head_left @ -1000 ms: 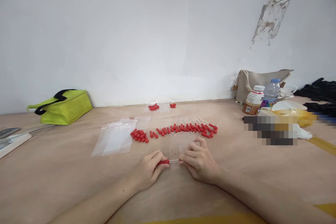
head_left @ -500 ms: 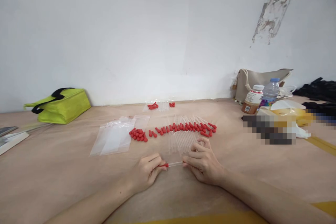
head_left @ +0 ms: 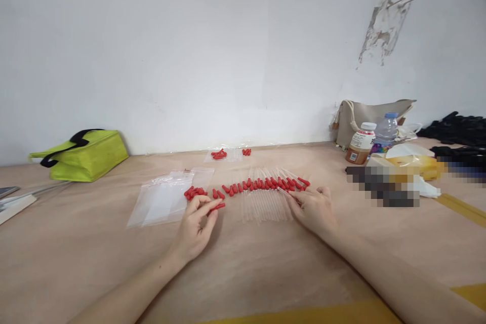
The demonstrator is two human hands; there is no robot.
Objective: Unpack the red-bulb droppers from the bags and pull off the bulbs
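My left hand (head_left: 196,223) pinches a small red rubber bulb (head_left: 219,206) between thumb and fingertips, just in front of a heap of loose red bulbs (head_left: 194,192). My right hand (head_left: 312,206) rests at the right end of a row of clear glass tubes (head_left: 266,203), fingers closed on one thin tube near the red-capped droppers (head_left: 273,183). Whether that tube is lifted off the table is not clear.
Empty clear zip bags (head_left: 163,201) lie to the left of the bulbs. A smaller bag with red bulbs (head_left: 227,154) sits near the wall. A lime green bag (head_left: 81,156) stands at far left. Bottles (head_left: 360,144), a beige tote (head_left: 370,117) and dark clothing (head_left: 457,129) crowd the right.
The hands were joined on one dropper near me. They have moved apart and forward: the left carries only a red bulb toward the heap, the right has gone to the tube row.
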